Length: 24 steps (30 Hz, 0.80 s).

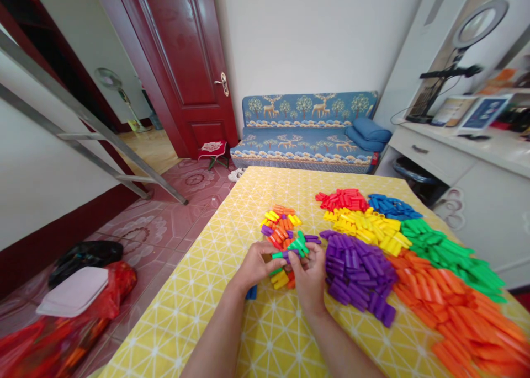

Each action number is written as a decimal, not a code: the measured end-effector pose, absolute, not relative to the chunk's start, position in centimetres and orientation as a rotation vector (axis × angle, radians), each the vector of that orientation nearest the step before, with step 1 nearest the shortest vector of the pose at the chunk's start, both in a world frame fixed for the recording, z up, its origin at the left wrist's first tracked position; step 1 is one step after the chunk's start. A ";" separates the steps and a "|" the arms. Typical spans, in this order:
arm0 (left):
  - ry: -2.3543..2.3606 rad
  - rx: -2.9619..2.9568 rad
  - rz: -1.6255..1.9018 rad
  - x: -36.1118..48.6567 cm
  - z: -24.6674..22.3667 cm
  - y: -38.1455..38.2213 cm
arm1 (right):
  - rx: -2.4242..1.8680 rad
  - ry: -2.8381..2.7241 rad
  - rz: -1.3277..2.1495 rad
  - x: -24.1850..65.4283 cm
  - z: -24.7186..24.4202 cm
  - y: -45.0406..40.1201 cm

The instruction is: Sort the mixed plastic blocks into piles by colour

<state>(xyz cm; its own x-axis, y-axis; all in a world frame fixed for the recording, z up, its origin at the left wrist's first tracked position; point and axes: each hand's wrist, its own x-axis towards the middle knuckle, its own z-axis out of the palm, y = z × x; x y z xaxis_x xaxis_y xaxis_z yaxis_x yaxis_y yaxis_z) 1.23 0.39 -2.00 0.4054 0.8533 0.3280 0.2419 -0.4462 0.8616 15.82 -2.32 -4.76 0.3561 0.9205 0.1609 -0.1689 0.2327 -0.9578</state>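
Note:
Above the yellow patterned tabletop, my left hand pinches the green end of a small plastic piece. A purple tube-like part lies in line with it, between both hands. My right hand has its thumb and fingers closed on that purple part and on several green plastic pieces. Just beyond the hands lies a small mixed heap of orange, yellow, red and purple pieces. Yellow pieces show below the fingers, and a blue piece is partly hidden by my left wrist.
Sorted piles cover the table's right side: purple, yellow, red, blue, green and orange. A blue sofa stands beyond the yellow tablecloth. Bags lie on the left floor beside a metal ladder.

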 end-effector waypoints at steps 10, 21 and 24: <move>1.386 2.070 1.171 -0.5 -2.7 1.4 | -1.011 -0.938 0.940 15.3 -4.5 -2.7; 1.079 1.563 1.168 1.5 -3.1 0.8 | -0.994 -1.062 0.963 15.6 -4.9 -2.8; 1.142 1.503 1.302 1.0 -3.7 1.5 | -1.038 -1.049 0.928 15.7 -5.1 -2.7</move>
